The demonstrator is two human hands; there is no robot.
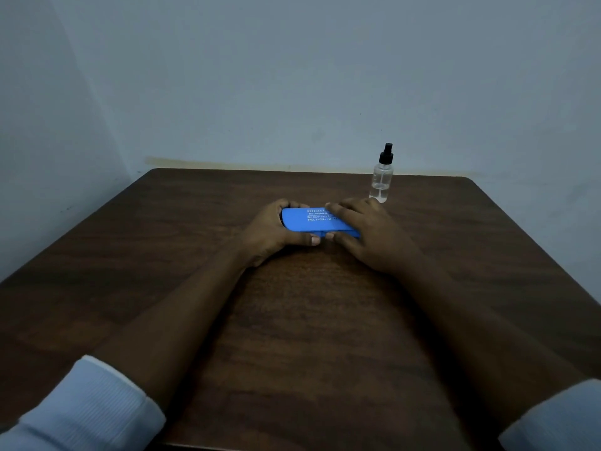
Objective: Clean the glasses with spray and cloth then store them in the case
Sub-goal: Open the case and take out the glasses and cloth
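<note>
Case (302,222) lies shut mid-tabletop (292,320), nearer the far edge. Left hand (266,232) grip wraps its end; right hand (367,229) pinches the lid. Hold the base down and pry at the seam.

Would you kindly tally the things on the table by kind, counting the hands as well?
case: 1
bottle: 1
hands, left hand and right hand: 2
Total: 4

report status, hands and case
Left hand grips blue case, left end; right hand holds right end. Case closed, flat on table. Spray bottle upright just behind right hand.
</note>
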